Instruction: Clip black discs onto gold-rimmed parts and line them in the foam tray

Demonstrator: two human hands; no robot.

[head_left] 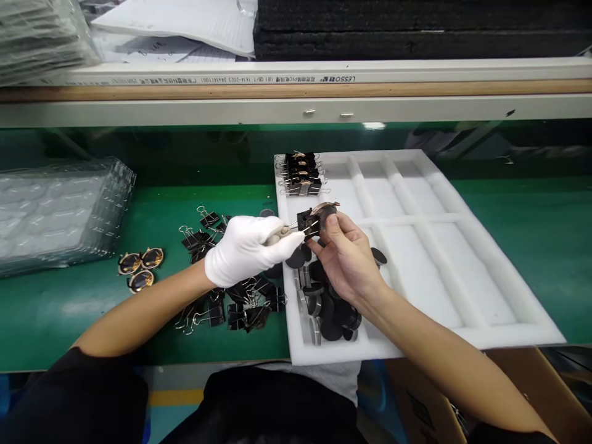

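My left hand (252, 250), in a white glove, pinches the wire handles of a black binder clip (305, 223). Bare, my right hand (345, 251) grips a round black disc (327, 216) with a gold-coloured curved rim along its top. The clip's jaws meet the disc and rim; whether they are clamped on is not clear. Below the hands, a heap of black and grey discs (330, 311) lies in the near left compartment of a white foam tray (513, 299). Several clips in a row (303, 174) grip gold-edged pieces at the tray's far left corner.
Loose binder clips (250, 314) are scattered left of the tray on the green table (161, 333). Gold-rimmed round dark lenses (141, 281) lie further left, near stacked clear plastic trays (55, 209). A pale ledge (208, 111) crosses behind, below a black block (416, 31).
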